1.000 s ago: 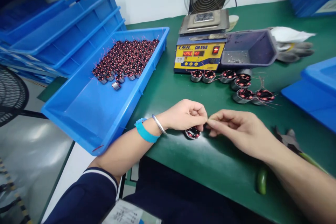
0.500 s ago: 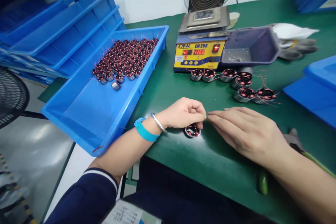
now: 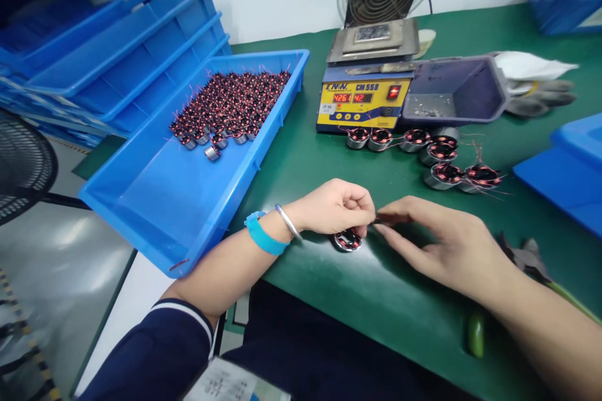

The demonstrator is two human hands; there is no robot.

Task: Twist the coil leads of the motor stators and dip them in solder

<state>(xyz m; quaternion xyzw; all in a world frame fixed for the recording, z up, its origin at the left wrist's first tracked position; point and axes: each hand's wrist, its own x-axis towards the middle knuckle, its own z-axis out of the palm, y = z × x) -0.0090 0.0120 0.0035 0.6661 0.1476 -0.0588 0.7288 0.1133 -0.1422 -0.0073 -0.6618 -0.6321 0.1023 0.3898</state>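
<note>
A round metal coil part (image 3: 348, 240) with copper windings lies on the green table, under the fingertips of my left hand (image 3: 341, 207). Those fingers are curled in a pinch at the part's upper edge; what is between them is too small to make out. My right hand (image 3: 437, 238) is just to the right, its thumb and fingertips nearly meeting beside my left fingertips. A thin dark strand seems to show there, but I cannot tell if the right fingers grip it.
Several coil parts (image 3: 442, 174) stand behind my hands, before a yellow soldering unit (image 3: 364, 102) and a purple bin (image 3: 458, 84). At left, a blue tray (image 3: 174, 200) holds many small coils. Green-handled pliers (image 3: 529, 257) lie beside my right wrist; a blue tray (image 3: 564, 185) is far right.
My right thumb has moved away from the fingers along their length, leaving a gap in the hand. The view has shifted slightly, and the unit's displayed digits differ.
</note>
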